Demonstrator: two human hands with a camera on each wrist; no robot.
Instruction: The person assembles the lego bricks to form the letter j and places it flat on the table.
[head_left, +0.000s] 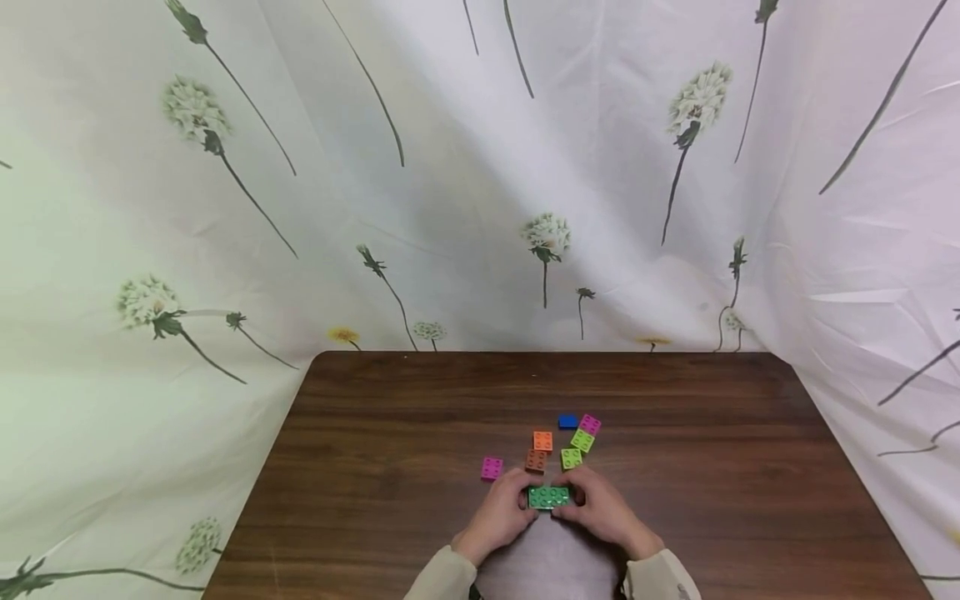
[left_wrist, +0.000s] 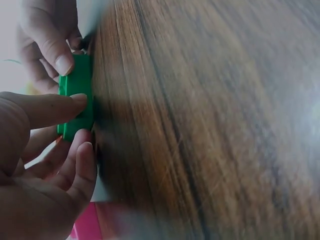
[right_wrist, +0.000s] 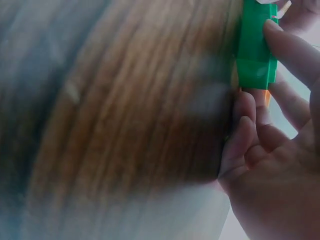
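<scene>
A green toy building brick (head_left: 548,497) with two rows of studs lies flat between both hands near the front of the table. My left hand (head_left: 501,512) grips its left end, the thumb on the near long side and the fingers behind. At the other end my right hand (head_left: 602,510) pinches it in the same way. In the left wrist view, the left thumb presses the smooth side of the green brick (left_wrist: 79,117). The right wrist view has the right thumb on that side of the green brick (right_wrist: 255,45), above its bevelled end.
Just beyond the hands lie a brown brick (head_left: 536,461), an orange brick (head_left: 543,441) and a lime brick (head_left: 572,458). Farther right are another lime brick (head_left: 582,441), a magenta brick (head_left: 590,424) and a blue brick (head_left: 567,422). One magenta brick (head_left: 492,468) sits by the left hand.
</scene>
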